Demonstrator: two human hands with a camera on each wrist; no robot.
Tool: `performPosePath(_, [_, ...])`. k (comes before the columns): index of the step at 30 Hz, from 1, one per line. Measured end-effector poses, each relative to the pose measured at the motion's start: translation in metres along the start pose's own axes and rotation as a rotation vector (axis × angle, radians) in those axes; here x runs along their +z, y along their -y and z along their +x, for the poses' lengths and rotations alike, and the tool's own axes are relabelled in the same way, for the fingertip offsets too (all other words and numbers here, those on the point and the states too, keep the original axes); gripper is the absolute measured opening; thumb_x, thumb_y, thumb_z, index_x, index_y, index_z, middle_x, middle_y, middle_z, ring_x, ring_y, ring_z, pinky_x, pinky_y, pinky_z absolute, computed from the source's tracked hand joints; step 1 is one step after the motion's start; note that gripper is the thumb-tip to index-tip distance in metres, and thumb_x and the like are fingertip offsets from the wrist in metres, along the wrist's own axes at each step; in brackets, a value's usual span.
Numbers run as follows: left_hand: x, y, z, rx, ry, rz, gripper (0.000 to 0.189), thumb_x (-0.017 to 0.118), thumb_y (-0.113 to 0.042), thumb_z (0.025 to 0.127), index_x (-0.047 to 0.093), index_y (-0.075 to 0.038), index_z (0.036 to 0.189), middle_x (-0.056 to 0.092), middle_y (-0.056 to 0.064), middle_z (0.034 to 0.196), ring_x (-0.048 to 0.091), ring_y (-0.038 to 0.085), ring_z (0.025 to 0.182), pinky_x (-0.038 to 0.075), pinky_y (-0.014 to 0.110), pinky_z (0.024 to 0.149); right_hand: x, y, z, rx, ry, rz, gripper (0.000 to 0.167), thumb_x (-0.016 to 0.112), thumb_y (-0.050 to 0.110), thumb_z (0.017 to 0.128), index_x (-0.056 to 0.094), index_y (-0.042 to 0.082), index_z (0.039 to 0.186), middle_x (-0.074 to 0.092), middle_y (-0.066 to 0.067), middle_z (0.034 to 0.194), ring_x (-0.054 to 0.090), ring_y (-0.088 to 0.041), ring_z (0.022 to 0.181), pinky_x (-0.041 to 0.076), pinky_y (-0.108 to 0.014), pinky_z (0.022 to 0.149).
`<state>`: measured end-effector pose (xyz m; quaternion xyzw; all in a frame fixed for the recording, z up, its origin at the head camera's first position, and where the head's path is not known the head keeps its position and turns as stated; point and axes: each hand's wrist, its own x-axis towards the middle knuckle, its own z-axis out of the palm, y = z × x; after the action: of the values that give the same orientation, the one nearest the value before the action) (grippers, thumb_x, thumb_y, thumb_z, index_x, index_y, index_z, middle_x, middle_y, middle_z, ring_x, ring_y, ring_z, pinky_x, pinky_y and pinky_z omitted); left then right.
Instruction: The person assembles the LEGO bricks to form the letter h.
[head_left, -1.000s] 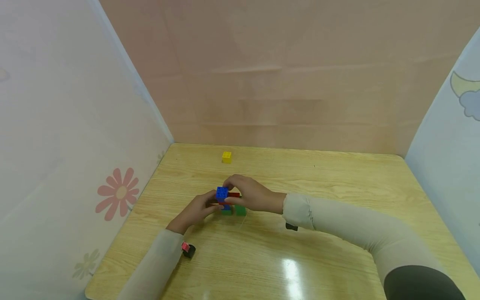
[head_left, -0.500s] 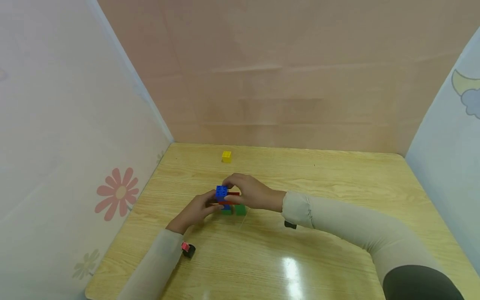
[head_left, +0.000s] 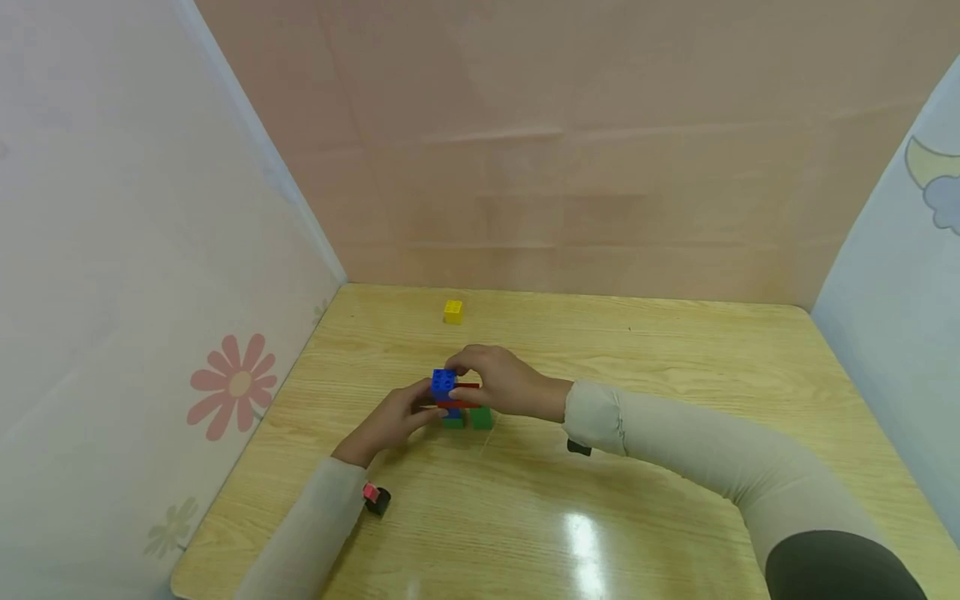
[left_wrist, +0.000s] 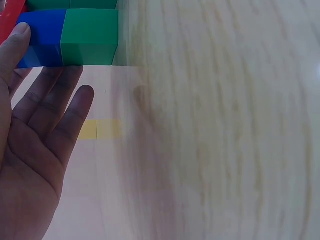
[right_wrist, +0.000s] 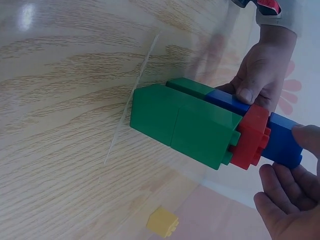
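A small stack of toy building bricks stands on the table between both hands. One column has a green brick (left_wrist: 90,32) below a blue brick (left_wrist: 42,32); beside it rises a column of green bricks (right_wrist: 195,127). A red brick (head_left: 467,398) spans the tops of both. Another blue brick (head_left: 443,380) sits on the red one at its left end. My right hand (head_left: 510,383) pinches this top blue brick between thumb and fingers. Lower down, my left hand (head_left: 388,423) grips the lower blue brick from the left, its thumb on the near face.
Farther back on the wooden table (head_left: 675,375) lies a yellow brick (head_left: 453,312). A patterned pale wall (head_left: 187,250) borders the left side, and a brownish wall covering (head_left: 562,167) closes off the back. A thin pale line (right_wrist: 117,130) runs on the tabletop beside the stack.
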<state>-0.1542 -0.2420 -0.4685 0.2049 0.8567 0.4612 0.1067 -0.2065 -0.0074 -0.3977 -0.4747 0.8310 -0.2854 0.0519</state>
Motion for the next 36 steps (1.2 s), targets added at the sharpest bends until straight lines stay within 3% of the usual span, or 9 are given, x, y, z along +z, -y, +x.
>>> performPosePath(4, [0.004,0.016,0.004,-0.011,-0.016,-0.002,0.042,0.059,-0.019,0.099,0.049,-0.021,0.14,0.061,0.001,0.129,0.061,0.021,0.115,0.051,0.038,0.094,-0.001,0.001,0.0,-0.017,-0.019,-0.014,0.036,0.069,0.03,0.092,0.065,0.01,0.121,0.065,0.0,0.11,0.065,-0.019,0.101,0.053,-0.028,0.086])
performPosePath(10, [0.002,0.022,0.005,0.003,-0.011,-0.02,0.042,0.06,-0.028,0.098,0.049,-0.031,0.138,0.06,-0.005,0.129,0.061,0.017,0.115,0.051,0.036,0.094,0.0,0.001,0.001,-0.038,-0.026,-0.023,0.036,0.069,0.03,0.092,0.066,0.008,0.121,0.066,-0.002,0.113,0.065,-0.02,0.101,0.055,-0.031,0.085])
performPosePath(19, [0.001,0.021,0.004,0.021,-0.012,-0.005,0.042,0.059,-0.035,0.097,0.049,-0.034,0.138,0.06,-0.007,0.129,0.061,0.015,0.115,0.052,0.034,0.093,0.001,0.001,0.001,-0.053,-0.03,-0.014,0.036,0.069,0.027,0.092,0.066,0.006,0.121,0.066,-0.004,0.113,0.065,-0.022,0.101,0.056,-0.035,0.085])
performPosePath(28, [0.002,0.022,0.004,0.01,-0.012,-0.001,0.043,0.06,-0.036,0.097,0.049,-0.031,0.138,0.06,-0.007,0.129,0.061,0.014,0.115,0.051,0.033,0.093,0.002,0.002,-0.001,-0.032,-0.033,-0.05,0.037,0.068,0.031,0.092,0.067,0.008,0.12,0.067,-0.001,0.11,0.066,-0.018,0.099,0.054,-0.023,0.082])
performPosePath(36, [0.002,0.02,0.003,0.009,-0.014,0.001,0.042,0.06,-0.035,0.097,0.05,-0.029,0.138,0.061,-0.007,0.128,0.061,0.014,0.115,0.051,0.032,0.093,0.002,0.003,-0.002,-0.017,-0.04,-0.043,0.036,0.07,0.031,0.092,0.068,0.008,0.119,0.067,0.001,0.109,0.065,-0.017,0.097,0.053,-0.022,0.08])
